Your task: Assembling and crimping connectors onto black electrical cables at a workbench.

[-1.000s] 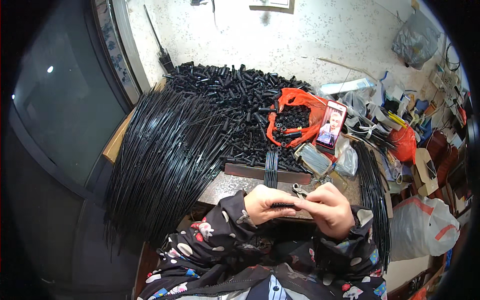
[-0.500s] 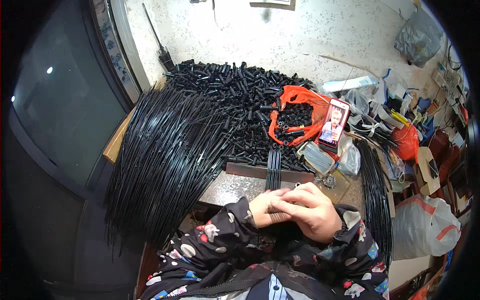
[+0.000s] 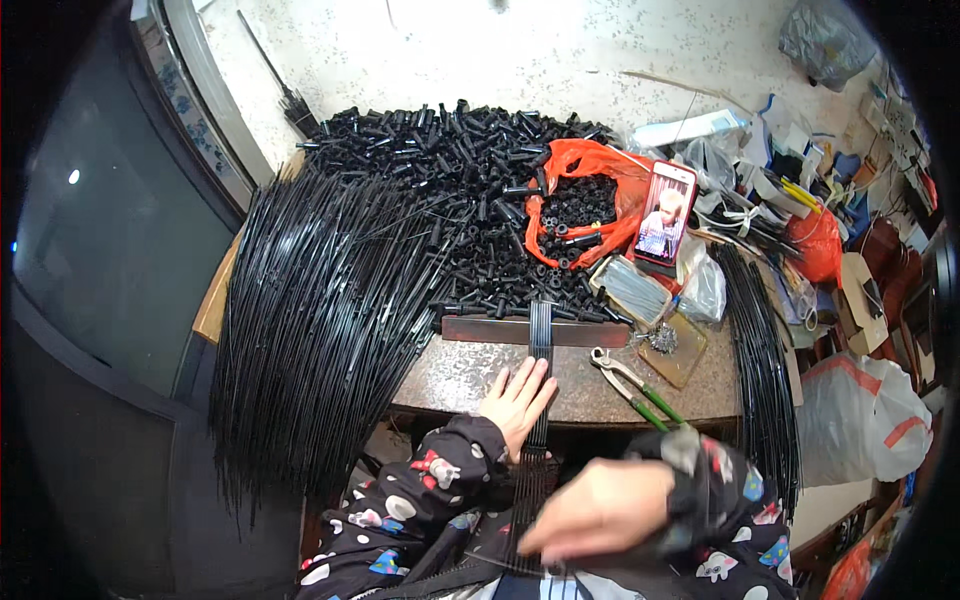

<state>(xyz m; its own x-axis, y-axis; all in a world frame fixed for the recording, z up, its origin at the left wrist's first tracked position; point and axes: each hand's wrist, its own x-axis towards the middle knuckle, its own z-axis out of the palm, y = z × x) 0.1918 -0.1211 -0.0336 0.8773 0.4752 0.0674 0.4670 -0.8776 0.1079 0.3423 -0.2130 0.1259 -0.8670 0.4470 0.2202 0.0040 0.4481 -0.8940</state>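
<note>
A narrow row of thin black rods (image 3: 540,340) runs from the low dark-red wooden bar (image 3: 490,331) over the table's front edge to my lap. My left hand (image 3: 518,400) lies on the row's left side, fingers stretched out and pressing lightly against it. Lower down, over the rods' near end, my right hand (image 3: 605,505) is smeared by motion; its fingers look bent, but what they hold is hidden. Pincers with green handles (image 3: 636,386) rest on the tabletop to the right of the rods.
Many long black rods (image 3: 310,330) fan out at left, more (image 3: 762,370) at right. Behind the bar are heaped black tubular parts (image 3: 450,150), a red plastic bag (image 3: 640,190), a phone (image 3: 665,215), a tray of thin pins (image 3: 628,290) and a tan pad (image 3: 690,352).
My hands were together over the rods; now they are apart. The left lies flat, and the right has moved down toward my lap. The pincers, formerly hidden by my hands, now show.
</note>
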